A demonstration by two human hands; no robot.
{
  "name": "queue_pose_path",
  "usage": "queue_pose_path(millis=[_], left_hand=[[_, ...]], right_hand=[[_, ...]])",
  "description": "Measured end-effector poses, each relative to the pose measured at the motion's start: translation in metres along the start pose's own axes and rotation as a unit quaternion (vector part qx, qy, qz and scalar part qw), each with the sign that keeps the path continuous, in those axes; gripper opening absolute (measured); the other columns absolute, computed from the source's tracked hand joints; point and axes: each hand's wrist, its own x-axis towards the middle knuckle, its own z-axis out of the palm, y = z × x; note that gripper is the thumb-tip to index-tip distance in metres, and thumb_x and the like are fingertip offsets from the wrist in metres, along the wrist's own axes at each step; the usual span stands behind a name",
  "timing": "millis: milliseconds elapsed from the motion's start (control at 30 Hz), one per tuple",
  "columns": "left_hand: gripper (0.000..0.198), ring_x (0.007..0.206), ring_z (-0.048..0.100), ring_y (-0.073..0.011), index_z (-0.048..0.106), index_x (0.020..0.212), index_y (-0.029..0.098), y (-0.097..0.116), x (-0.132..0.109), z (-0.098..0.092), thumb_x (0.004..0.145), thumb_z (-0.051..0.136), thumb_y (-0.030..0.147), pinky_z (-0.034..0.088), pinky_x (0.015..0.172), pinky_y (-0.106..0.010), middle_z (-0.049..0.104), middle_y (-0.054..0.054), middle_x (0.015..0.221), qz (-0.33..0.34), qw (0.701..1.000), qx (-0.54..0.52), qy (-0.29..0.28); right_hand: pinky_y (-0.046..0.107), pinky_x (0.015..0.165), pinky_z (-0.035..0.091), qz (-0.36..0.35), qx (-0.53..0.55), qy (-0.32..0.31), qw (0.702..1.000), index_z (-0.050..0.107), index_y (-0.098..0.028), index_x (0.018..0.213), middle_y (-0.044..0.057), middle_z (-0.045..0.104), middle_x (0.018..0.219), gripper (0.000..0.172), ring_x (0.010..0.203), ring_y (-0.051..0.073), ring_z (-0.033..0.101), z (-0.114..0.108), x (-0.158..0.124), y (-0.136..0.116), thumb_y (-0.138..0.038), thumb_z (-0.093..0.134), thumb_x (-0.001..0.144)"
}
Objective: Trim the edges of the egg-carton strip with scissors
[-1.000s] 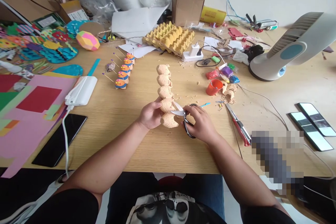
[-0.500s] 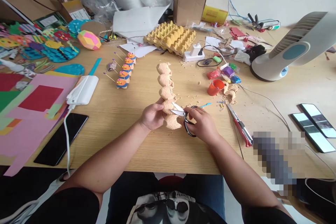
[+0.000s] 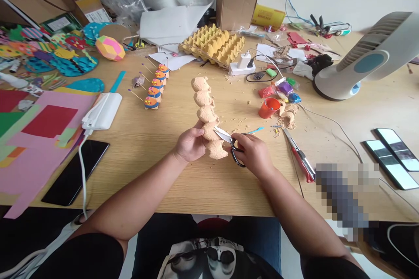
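My left hand grips a peach-coloured strip of egg-carton cups near its lower end, thumb on top. The strip has several rounded bumps and runs away from me above the table. My right hand holds black-handled scissors, fingers in the loops. Their blades look closed or nearly so, with the tips against the right side of the strip between its two nearest bumps. Small peach-coloured crumbs lie on the table around the strip.
Left of the strip stands a row of painted caterpillar-like cups with matchstick feelers. Yellow egg trays lie behind. To the right are an orange bucket, a red utility knife and a white fan. A black phone lies left.
The scissor blades have come together from a wider gap. The strip has tilted slightly, its far end shifting left. Both hands remain in nearly the same place.
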Motion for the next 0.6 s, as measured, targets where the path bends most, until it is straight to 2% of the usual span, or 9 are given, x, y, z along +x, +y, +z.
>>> queue_pose_path(millis=[133,233,333,400,600], left_hand=[[0.063,0.092,0.073,-0.0236,0.069,0.134,0.030,0.002,0.000,0.000,0.073,0.079,0.025,0.059,0.087,-0.039,0.077,-0.002,0.104,0.005,1.000,0.004,-0.010],[0.051,0.084,0.071,-0.0217,0.070,0.119,0.027,0.004,0.000,0.004,0.071,0.086,0.034,0.060,0.080,-0.038,0.074,-0.001,0.097,-0.005,0.999,-0.007,-0.034],[0.048,0.073,0.067,-0.0179,0.067,0.108,0.025,0.006,0.000,0.007,0.071,0.091,0.044,0.058,0.071,-0.034,0.069,0.001,0.088,-0.010,0.999,0.002,-0.047],[0.046,0.071,0.066,-0.0174,0.066,0.107,0.025,0.006,0.000,0.007,0.072,0.090,0.043,0.058,0.070,-0.034,0.068,0.001,0.086,-0.010,0.999,0.017,-0.040],[0.044,0.099,0.075,-0.0281,0.068,0.111,0.024,0.003,0.001,0.004,0.072,0.084,0.037,0.062,0.088,-0.041,0.078,-0.006,0.102,0.001,1.000,0.003,-0.024]], right_hand=[[0.030,0.065,0.040,0.042,0.024,0.010,0.999,0.076,-0.025,0.111,0.003,0.071,0.074,0.041,0.068,0.020,0.061,-0.001,-0.001,-0.002,-0.064,0.065,0.104],[0.030,0.064,0.040,0.079,0.055,0.024,0.995,0.074,-0.025,0.108,0.003,0.070,0.075,0.038,0.066,0.019,0.060,-0.005,0.001,-0.005,-0.062,0.069,0.101],[0.032,0.069,0.046,0.060,0.072,0.024,0.995,0.071,-0.023,0.113,0.006,0.073,0.087,0.036,0.074,0.021,0.063,-0.009,0.003,-0.007,-0.057,0.071,0.099],[0.034,0.075,0.050,0.030,0.079,0.015,0.996,0.070,-0.023,0.118,0.007,0.073,0.092,0.036,0.080,0.023,0.065,-0.011,0.004,-0.008,-0.053,0.073,0.099],[0.034,0.076,0.050,-0.011,0.068,-0.005,0.998,0.073,-0.025,0.118,0.006,0.074,0.088,0.032,0.081,0.023,0.066,-0.006,0.003,-0.004,-0.051,0.074,0.100]])
